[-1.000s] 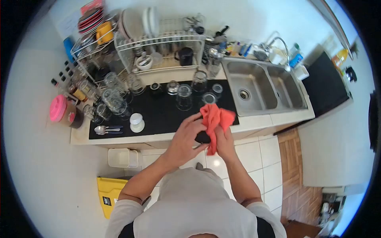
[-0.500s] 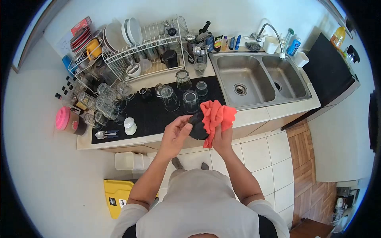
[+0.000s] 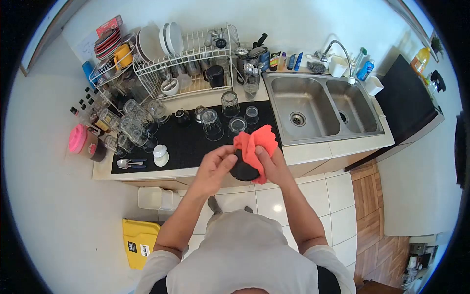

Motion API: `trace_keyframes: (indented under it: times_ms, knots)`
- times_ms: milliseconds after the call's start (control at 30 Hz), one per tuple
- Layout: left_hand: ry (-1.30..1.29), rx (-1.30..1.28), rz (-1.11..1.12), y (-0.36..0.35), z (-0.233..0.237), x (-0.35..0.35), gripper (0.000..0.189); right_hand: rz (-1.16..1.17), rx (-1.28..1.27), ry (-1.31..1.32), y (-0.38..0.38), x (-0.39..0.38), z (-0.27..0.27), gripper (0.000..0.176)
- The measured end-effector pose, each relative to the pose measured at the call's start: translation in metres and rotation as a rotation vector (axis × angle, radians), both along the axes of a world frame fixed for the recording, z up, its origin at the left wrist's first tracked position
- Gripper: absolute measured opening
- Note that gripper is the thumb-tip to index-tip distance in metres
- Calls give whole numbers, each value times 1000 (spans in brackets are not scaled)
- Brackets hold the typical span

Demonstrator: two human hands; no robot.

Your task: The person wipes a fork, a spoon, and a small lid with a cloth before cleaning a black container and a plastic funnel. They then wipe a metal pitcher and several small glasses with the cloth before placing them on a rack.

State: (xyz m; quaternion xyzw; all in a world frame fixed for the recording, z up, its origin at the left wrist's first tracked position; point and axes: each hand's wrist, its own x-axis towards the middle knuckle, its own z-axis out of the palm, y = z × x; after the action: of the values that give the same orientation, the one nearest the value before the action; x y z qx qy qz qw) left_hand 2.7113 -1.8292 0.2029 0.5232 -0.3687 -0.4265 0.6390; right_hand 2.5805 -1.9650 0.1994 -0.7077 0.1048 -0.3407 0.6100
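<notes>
A round black object (image 3: 244, 169) is held in front of me, past the counter's front edge. My left hand (image 3: 214, 168) grips its left side between thumb and fingers. A red-orange cloth (image 3: 255, 146) covers the object's right and upper part. My right hand (image 3: 275, 166) holds the cloth against it, thumb on top. Just behind the cloth, an upturned glass (image 3: 237, 125) stands on the black mat (image 3: 188, 147). What exactly the black object is I cannot tell.
Several glasses and jars stand on the mat's left part, near a white lidded container (image 3: 160, 155) and spoons (image 3: 131, 163). A dish rack (image 3: 186, 88) with plates is behind. On the right is a double sink (image 3: 301, 105) with a faucet (image 3: 338, 46).
The cloth has shifted slightly left and now wraps over the black object's top. The object has turned, showing more of its round face. My right thumb now lies on the cloth.
</notes>
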Motion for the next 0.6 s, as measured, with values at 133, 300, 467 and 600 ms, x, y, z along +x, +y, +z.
trace_keyframes:
  times_ms: [133, 300, 467, 600]
  knots:
    - [284, -146, 82, -4, -4, -6, 37, -336, 67, 8, 12, 12, -22, 26]
    - [435, -274, 202, -6, -7, -20, 38, -449, -55, -201, 57, 21, -51, 32]
    - [377, -52, -88, 17, 12, 5, 39, -41, -144, -14, 10, -11, -4, 18]
    - [376, -120, -243, 13, 12, 10, 35, -102, -170, -64, 7, -4, 9, 17]
